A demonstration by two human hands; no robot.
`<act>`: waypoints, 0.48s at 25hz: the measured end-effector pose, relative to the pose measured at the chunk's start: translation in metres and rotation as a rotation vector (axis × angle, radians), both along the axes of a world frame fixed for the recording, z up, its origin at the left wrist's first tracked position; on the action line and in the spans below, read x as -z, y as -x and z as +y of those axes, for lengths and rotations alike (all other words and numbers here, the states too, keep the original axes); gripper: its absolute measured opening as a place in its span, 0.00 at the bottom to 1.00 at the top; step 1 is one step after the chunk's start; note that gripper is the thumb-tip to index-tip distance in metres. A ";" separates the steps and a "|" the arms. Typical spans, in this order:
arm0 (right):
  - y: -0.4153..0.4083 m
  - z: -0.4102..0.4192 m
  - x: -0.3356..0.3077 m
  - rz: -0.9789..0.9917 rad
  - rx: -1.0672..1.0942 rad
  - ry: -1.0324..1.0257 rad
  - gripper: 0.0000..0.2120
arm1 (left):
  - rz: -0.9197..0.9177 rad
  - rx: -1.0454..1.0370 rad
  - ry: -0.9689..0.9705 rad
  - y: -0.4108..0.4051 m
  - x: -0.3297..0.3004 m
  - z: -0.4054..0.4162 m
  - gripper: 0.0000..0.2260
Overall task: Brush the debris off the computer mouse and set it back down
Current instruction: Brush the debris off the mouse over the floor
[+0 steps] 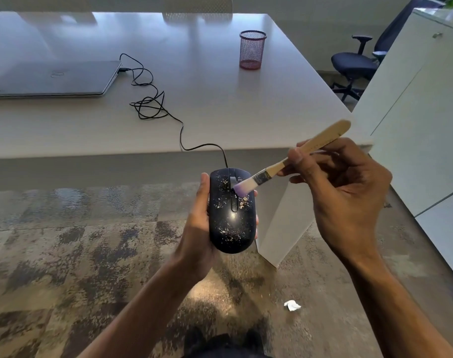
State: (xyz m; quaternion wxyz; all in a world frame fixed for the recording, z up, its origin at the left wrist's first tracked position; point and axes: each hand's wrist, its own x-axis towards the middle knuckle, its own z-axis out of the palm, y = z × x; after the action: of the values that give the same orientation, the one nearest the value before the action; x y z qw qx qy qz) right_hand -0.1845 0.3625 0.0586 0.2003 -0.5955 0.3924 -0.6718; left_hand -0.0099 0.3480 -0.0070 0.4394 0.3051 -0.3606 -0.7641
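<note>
A black wired computer mouse, speckled with pale debris, is held in the air in front of the table's near edge. My left hand grips it from below and from the left side. My right hand holds a small brush with a wooden handle. Its pale bristles touch the mouse near the scroll wheel. The mouse's black cable runs up over the table edge in loose coils to a closed grey laptop.
The white table carries a red mesh pen cup at the back right. A white cabinet stands to the right, with a dark office chair behind it. A crumpled white scrap lies on the mottled floor.
</note>
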 end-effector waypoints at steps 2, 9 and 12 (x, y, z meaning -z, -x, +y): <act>0.001 0.000 0.004 0.039 0.015 -0.005 0.06 | -0.009 0.003 -0.012 0.000 0.000 0.002 0.36; 0.010 -0.003 0.006 0.066 0.132 0.020 0.07 | -0.040 -0.046 -0.005 0.004 0.000 0.006 0.32; 0.006 -0.002 0.009 0.070 0.089 0.034 0.06 | -0.043 -0.022 -0.025 0.005 0.002 0.007 0.35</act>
State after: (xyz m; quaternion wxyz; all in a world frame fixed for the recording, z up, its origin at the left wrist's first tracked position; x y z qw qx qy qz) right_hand -0.1910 0.3604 0.0499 0.1461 -0.6040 0.4139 -0.6652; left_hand -0.0152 0.3546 -0.0087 0.4361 0.3309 -0.3567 -0.7570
